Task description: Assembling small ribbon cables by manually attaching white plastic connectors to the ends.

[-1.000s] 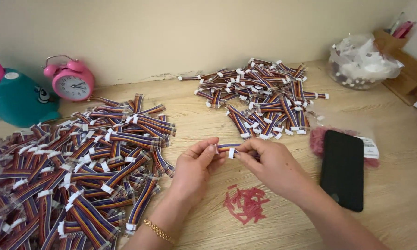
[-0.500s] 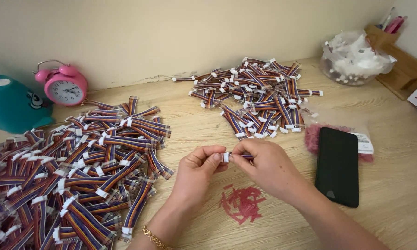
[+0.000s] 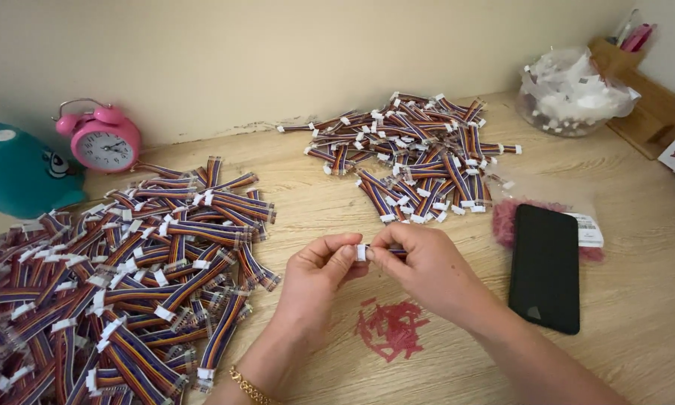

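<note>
Head view: white connector (image 3: pixel 361 252) pinched between both hands' fingers (image 3: pixel 346 259), cable apparently hidden.

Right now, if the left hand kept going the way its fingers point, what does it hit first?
The left hand points up and right, fingertips pinching the small ribbon cable. Straight on it would first meet the right hand gripping that cable's other end; beyond lies the far pile of ribbon cables, though depth is unclear.
</note>
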